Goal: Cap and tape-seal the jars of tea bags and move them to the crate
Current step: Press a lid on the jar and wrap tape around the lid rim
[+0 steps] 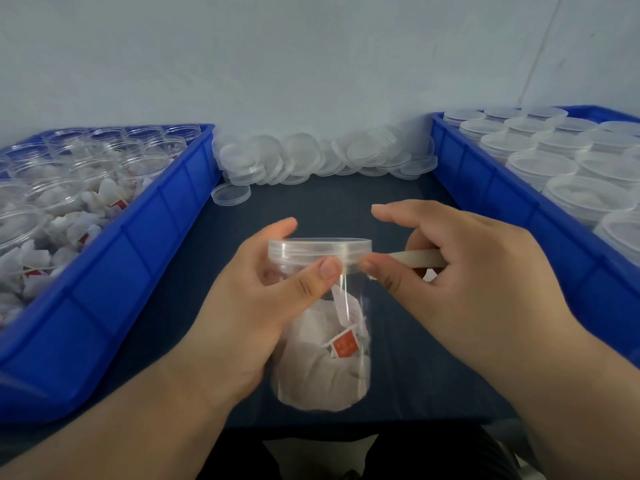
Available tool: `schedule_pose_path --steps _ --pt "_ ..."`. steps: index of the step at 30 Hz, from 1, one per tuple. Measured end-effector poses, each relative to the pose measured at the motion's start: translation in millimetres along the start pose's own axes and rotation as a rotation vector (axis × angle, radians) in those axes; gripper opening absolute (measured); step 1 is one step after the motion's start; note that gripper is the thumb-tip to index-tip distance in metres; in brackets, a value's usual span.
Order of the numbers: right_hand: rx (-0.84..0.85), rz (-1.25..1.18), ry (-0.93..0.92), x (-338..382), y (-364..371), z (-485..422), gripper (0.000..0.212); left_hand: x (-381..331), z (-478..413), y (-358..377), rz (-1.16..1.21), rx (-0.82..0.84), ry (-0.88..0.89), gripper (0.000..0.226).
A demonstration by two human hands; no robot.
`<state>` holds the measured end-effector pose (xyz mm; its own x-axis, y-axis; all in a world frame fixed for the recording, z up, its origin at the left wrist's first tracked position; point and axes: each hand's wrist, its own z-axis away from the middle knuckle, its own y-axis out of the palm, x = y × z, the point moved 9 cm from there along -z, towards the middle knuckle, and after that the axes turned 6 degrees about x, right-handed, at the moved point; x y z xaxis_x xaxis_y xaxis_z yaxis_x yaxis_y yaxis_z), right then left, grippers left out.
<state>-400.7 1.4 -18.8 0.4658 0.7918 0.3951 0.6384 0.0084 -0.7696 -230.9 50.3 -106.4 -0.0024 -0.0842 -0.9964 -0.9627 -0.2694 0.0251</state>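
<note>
A clear plastic jar (325, 362) of white tea bags with red tags is held above the dark table, near its front edge. A clear cap (318, 252) sits on it. My left hand (256, 306) grips the jar from the left, its thumb pressed on the cap's rim. My right hand (460, 275) holds a roll of clear tape (420, 259). A strip of tape runs from the roll to the cap's rim, and my right thumb presses it there.
A blue crate (114, 271) at left holds open jars and loose tea bags. A blue crate (502, 188) at right holds several capped jars. A heap of loose clear caps (311, 157) lies along the white wall at the back.
</note>
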Motion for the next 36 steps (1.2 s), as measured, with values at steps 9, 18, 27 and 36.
schedule_pose_path --steps 9,18,27,36 --pt "0.154 -0.060 0.032 -5.8 4.8 -2.2 0.041 -3.4 1.8 -8.2 -0.195 -0.122 -0.030 0.095" --pt "0.143 -0.301 0.046 -28.1 0.6 -1.8 0.041 9.8 2.5 -3.4 0.106 -0.066 -0.123 0.094" --pt "-0.066 -0.147 -0.027 -18.2 0.8 2.3 0.045 5.1 10.4 3.5 0.238 -0.021 -0.085 0.120" --pt "-0.096 -0.175 -0.029 -12.7 3.1 -0.5 0.048 -1.5 16.0 14.0 0.283 0.110 -0.062 0.125"
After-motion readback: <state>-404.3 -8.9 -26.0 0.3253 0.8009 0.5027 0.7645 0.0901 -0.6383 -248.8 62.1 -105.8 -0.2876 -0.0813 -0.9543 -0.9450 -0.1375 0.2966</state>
